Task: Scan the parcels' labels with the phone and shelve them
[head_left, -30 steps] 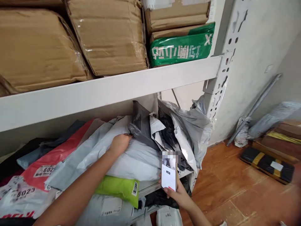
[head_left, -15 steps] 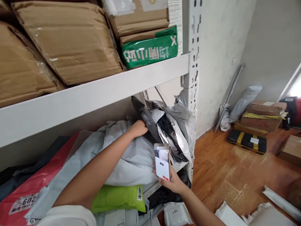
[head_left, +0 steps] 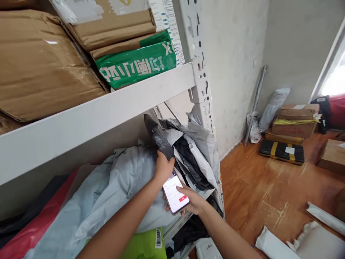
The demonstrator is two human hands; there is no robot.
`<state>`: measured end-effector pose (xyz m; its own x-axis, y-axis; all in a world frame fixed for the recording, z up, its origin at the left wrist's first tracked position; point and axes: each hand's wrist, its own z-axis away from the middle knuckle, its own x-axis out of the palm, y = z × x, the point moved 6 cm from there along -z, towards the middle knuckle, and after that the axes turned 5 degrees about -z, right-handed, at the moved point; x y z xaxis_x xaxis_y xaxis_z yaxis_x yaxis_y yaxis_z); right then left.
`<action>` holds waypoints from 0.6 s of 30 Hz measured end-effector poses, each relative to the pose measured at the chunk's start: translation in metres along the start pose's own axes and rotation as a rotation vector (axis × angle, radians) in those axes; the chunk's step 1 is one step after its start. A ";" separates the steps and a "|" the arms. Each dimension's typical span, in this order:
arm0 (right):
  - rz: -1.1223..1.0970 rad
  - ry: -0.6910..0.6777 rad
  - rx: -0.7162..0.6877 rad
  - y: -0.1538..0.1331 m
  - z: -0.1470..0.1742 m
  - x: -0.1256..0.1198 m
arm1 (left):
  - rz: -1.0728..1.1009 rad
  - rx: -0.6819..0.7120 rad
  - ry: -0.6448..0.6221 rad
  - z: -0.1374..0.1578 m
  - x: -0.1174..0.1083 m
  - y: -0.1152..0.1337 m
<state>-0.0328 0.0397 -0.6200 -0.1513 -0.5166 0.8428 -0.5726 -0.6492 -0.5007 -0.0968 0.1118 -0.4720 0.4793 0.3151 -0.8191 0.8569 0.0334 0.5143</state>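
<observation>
My right hand (head_left: 190, 199) is wrapped round a smartphone (head_left: 176, 196), with the thumb over its lit screen, which shows a white page and a red button. My left hand (head_left: 164, 166) is closed on the edge of a dark grey plastic mailing bag (head_left: 163, 142), just above the phone's top end. That bag leans among black, white and grey mailing bags (head_left: 191, 158) at the shelf's right end. Large pale grey bags (head_left: 126, 180) lie to the left of my hands. A lime green parcel (head_left: 145, 246) with a barcode sits below them.
Overhead, a white shelf beam (head_left: 107, 111) carries cardboard boxes (head_left: 45, 61) and a green-wrapped parcel (head_left: 137, 64). A perforated white post (head_left: 202, 82) stands at the right. On the wooden floor lie a black parcel with yellow tape (head_left: 281, 153), stacked boxes (head_left: 293, 124) and white packages (head_left: 275, 244).
My left hand has moved nearer to the phone and now grips the grey bag's edge. The phone's screen has changed, and my right thumb has come over it. The view has shifted right.
</observation>
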 end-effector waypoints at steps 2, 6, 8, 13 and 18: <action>-0.020 -0.058 0.095 -0.012 -0.017 -0.003 | -0.244 0.068 -0.023 0.008 -0.020 0.008; -0.048 -0.140 0.189 -0.026 -0.043 -0.012 | -0.799 0.018 0.152 0.037 -0.082 0.001; -0.073 -0.173 0.210 -0.026 -0.047 -0.015 | -0.855 -0.224 0.124 0.057 -0.089 -0.025; -0.145 -0.225 0.253 -0.028 -0.041 -0.021 | -0.871 -0.174 0.065 0.075 -0.046 -0.066; -0.181 -0.234 0.322 -0.038 -0.033 -0.023 | -0.851 -0.012 0.008 0.067 -0.084 -0.087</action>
<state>-0.0343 0.0945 -0.6140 0.1367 -0.4672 0.8735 -0.2873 -0.8626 -0.4164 -0.1985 0.0188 -0.4647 -0.3291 0.1847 -0.9261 0.9226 0.2720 -0.2736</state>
